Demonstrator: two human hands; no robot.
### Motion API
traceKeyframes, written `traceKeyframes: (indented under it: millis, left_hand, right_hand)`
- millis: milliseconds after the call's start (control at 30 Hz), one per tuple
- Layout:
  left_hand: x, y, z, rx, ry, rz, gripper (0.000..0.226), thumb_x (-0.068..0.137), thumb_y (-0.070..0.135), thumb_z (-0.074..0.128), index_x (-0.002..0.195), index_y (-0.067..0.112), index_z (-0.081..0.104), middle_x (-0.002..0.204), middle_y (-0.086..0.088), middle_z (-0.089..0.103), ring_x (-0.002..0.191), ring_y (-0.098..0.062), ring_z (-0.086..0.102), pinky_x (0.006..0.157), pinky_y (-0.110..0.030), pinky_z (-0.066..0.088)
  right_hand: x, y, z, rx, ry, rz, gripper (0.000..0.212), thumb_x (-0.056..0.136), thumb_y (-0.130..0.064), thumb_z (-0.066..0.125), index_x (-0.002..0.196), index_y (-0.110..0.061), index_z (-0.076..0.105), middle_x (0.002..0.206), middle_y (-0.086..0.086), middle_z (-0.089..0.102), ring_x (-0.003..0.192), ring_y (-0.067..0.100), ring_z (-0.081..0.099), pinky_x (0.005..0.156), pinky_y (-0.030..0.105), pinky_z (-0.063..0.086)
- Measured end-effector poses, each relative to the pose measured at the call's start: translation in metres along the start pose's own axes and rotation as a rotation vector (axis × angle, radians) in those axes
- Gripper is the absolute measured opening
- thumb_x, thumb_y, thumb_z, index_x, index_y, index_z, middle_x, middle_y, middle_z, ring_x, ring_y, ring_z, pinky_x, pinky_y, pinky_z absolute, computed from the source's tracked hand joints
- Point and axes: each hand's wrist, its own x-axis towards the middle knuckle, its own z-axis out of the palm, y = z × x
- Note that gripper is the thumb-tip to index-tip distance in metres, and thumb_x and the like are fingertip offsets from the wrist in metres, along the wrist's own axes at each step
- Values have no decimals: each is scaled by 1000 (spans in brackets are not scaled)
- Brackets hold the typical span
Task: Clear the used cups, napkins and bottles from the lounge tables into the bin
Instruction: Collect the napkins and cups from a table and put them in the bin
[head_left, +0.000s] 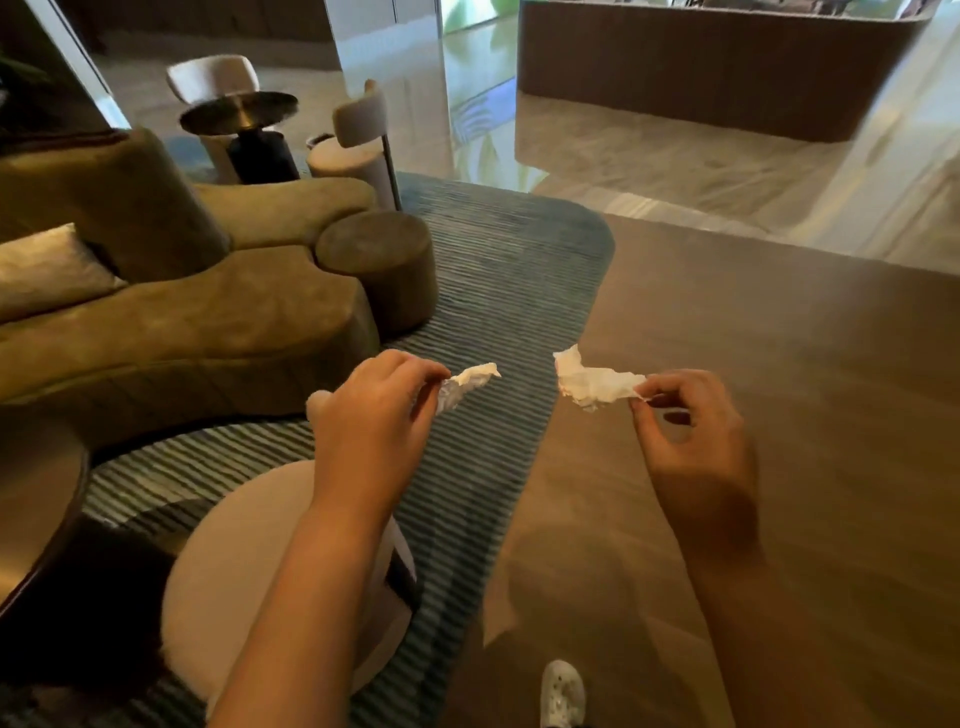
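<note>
Two crumpled white napkins are held in the air at the middle of the frame, off any table. The left napkin (470, 382) is pinched between the thumb and curled fingers of the left hand (374, 410). The right napkin (592, 385) is pinched at one end by the fingertips of the right hand (691, 431). The two pieces are near each other but apart. They are carried above the line where the rug (493, 291) meets the brown floor (779, 364).

The pick-up of these two napkins is judged done, and their drop into the bin is left. No bin is seen, so it has yet to be reached. No cup or bottle can be made out anywhere in the frame, and how much of that part is left cannot be told.

A drum table (379, 260) stands left of centre beside the sofa (182, 322). A round table (239, 111) is seen at the upper left, and a shoe (561, 691) at the bottom edge.
</note>
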Motion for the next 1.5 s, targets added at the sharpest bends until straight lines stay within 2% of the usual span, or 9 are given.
traceKeyframes:
  millis: [133, 233, 400, 567, 767, 900, 1133, 1300, 1500]
  left_hand:
    - [76, 17, 43, 0, 33, 12, 18, 86, 24, 59, 100, 18, 70, 94, 5, 64, 85, -8, 56, 65, -19, 42]
    - [122, 18, 72, 11, 29, 9, 17, 87, 23, 59, 99, 17, 70, 94, 4, 65, 85, -8, 56, 65, -20, 42]
    - [201, 5, 111, 28, 36, 2, 13, 86, 18, 65, 97, 16, 70, 92, 3, 65, 81, -10, 57, 60, -27, 48]
    - [288, -29, 166, 23, 69, -10, 12, 86, 18, 65, 96, 15, 71, 91, 4, 65, 80, -8, 56, 60, -19, 41]
    - [422, -78, 230, -44, 91, 13, 12, 85, 19, 64, 96, 16, 70, 91, 4, 65, 80, -9, 56, 60, -23, 45]
    - [512, -98, 258, -70, 134, 34, 13, 86, 19, 62, 97, 16, 69, 92, 4, 65, 83, -7, 55, 65, -23, 46]
    - [626, -132, 311, -80, 83, 66, 13, 86, 16, 66, 98, 15, 70, 94, 3, 66, 84, -10, 58, 65, -30, 51]
    - [706, -159, 353, -46, 108, 17, 12, 86, 17, 65, 97, 17, 70, 93, 5, 65, 83, -7, 56, 68, -22, 47]
    - [829, -181, 427, -6, 84, -46, 12, 86, 16, 67, 97, 19, 69, 93, 7, 65, 85, -8, 57, 68, -26, 48]
  right_hand:
    - [88, 47, 7, -90, 72, -97, 13, 83, -7, 68, 93, -14, 63, 94, -8, 56, 83, 3, 55, 74, 13, 46]
    - [141, 72, 21, -27, 51, -20, 15, 84, -9, 68, 91, -21, 62, 91, -8, 58, 80, 4, 56, 72, 12, 44]
    - [213, 103, 60, -21, 0, -21, 13, 84, -14, 68, 94, -20, 62, 94, -9, 58, 83, 3, 56, 72, 14, 45]
    - [298, 136, 115, 7, -5, -9, 14, 84, -12, 68, 92, -21, 62, 92, -10, 59, 82, 1, 56, 72, 8, 43]
    - [432, 165, 186, -51, -10, -48, 13, 85, -13, 69, 94, -20, 62, 92, -11, 57, 83, -4, 55, 72, 5, 43]
    - [523, 169, 220, -75, 8, -132, 12, 85, -13, 68, 94, -18, 62, 92, -11, 55, 83, -2, 53, 74, 7, 44]
    - [623, 203, 277, 17, 64, -87, 18, 84, -9, 68, 95, -22, 60, 95, -10, 55, 87, -2, 56, 75, 11, 48]
    - [708, 238, 333, 61, 1, -75, 19, 86, -7, 67, 96, -21, 61, 96, -9, 55, 88, 3, 57, 75, 19, 51]
    - [848, 297, 389, 102, -55, -118, 14, 86, -6, 66, 95, -16, 62, 95, -5, 55, 86, 8, 57, 76, 25, 52]
